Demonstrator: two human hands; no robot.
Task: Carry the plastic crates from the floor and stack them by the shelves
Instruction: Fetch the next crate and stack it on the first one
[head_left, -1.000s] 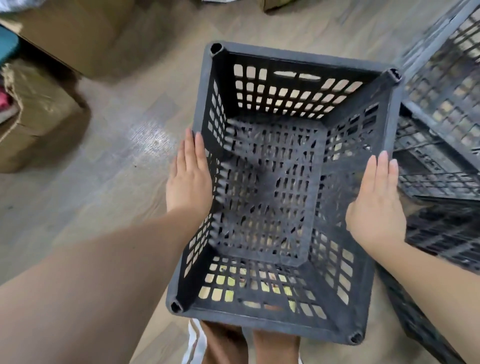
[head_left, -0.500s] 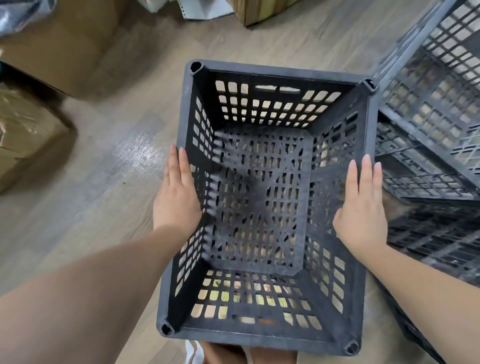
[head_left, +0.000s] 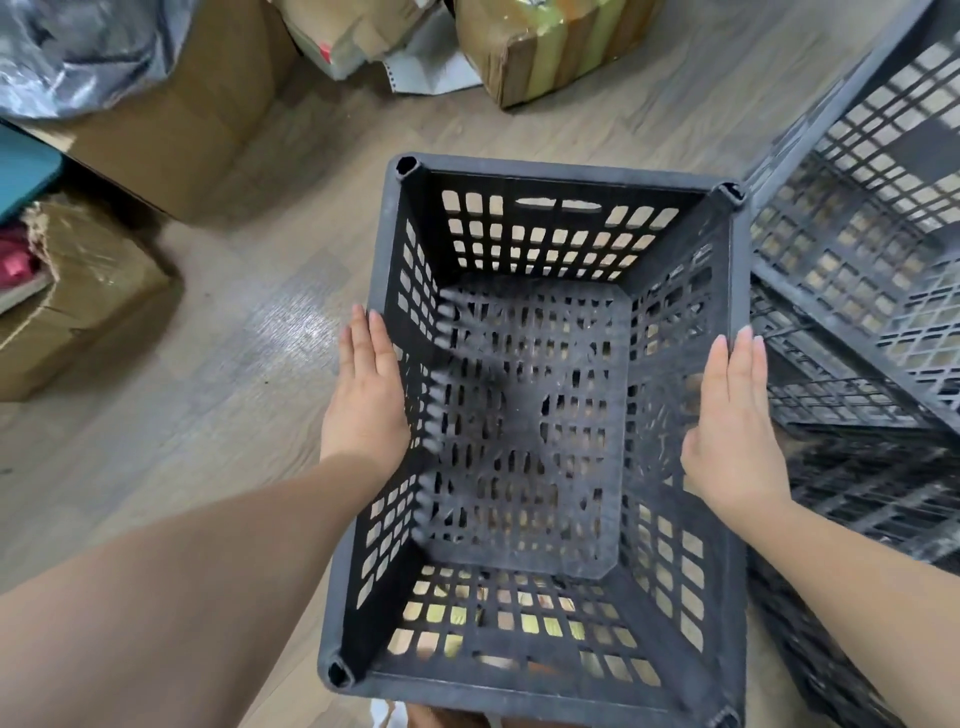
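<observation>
A dark grey perforated plastic crate, empty and open side up, fills the middle of the view above the wooden floor. My left hand lies flat against its left wall, fingers straight. My right hand presses flat on the right rim and wall. The crate is clamped between both palms. More crates of the same kind lie piled at the right, one tipped on its side. My feet show just under the crate's near edge.
Cardboard boxes stand at the left and back, one under a grey plastic bag. A taped box and white paper lie at the back middle. Bare wood floor stretches left of the crate.
The view has tilted up and forward, so boxes at the back have come into sight. The crate stays pressed between both hands, lower and nearer in the frame.
</observation>
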